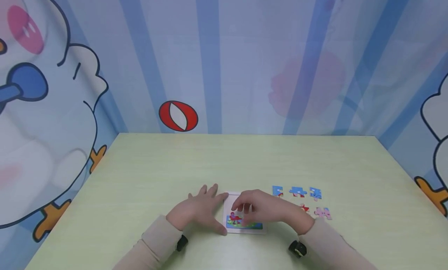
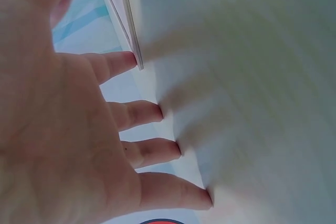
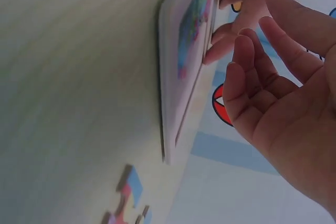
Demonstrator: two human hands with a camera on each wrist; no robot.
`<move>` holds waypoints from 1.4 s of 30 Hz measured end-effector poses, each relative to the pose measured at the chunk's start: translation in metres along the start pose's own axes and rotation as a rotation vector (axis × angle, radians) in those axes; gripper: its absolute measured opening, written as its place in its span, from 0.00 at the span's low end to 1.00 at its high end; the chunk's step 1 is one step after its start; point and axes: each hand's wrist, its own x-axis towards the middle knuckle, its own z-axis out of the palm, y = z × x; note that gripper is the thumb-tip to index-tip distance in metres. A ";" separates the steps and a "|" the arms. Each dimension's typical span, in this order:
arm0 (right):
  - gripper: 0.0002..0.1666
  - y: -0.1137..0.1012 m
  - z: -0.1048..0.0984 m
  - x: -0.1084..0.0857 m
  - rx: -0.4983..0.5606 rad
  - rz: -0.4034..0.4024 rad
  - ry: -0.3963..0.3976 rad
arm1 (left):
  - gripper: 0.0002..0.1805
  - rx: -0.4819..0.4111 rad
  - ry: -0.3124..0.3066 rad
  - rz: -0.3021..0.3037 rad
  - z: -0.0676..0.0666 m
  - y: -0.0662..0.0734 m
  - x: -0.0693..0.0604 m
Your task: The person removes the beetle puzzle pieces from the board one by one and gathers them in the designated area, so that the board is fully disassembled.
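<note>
A white-framed jigsaw puzzle board [image 1: 245, 231] lies flat on the table, its lower part filled with a picture of a red bird on blue and green. My left hand [image 1: 199, 211] spreads its fingers at the board's left side, index finger and thumb touching the edge near its corners. In the left wrist view, the other fingertips rest on the table beside the board edge [image 2: 127, 22]. Above the board hovers my right hand [image 1: 267, 207], its fingers loosely bent and partly covering the picture. The right wrist view shows nothing between those fingers [image 3: 241, 95].
Right of the board lie several loose puzzle pieces: blue ones [image 1: 298, 192] farther back, a pink one [image 1: 322, 213] nearer, and a red one [image 1: 304, 208] partly behind the right arm. A striped blue curtain [image 1: 241, 68] stands behind the pale table [image 1: 175, 157].
</note>
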 end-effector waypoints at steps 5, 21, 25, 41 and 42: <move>0.18 0.000 0.006 0.008 -0.004 -0.011 -0.013 | 0.56 0.001 -0.002 0.005 -0.001 0.000 0.000; 0.21 -0.007 0.014 0.020 -0.094 0.078 -0.043 | 0.56 -0.002 -0.006 0.010 -0.001 0.000 -0.001; 0.21 -0.008 0.016 0.022 -0.117 0.087 -0.047 | 0.56 -0.002 -0.009 0.003 -0.001 0.001 -0.001; 0.19 -0.012 0.016 0.025 -0.165 0.160 -0.062 | 0.56 -0.001 -0.012 0.006 0.000 0.000 0.002; 0.19 -0.012 0.016 0.025 -0.166 0.162 -0.062 | 0.56 -0.002 -0.011 0.006 0.000 -0.001 0.002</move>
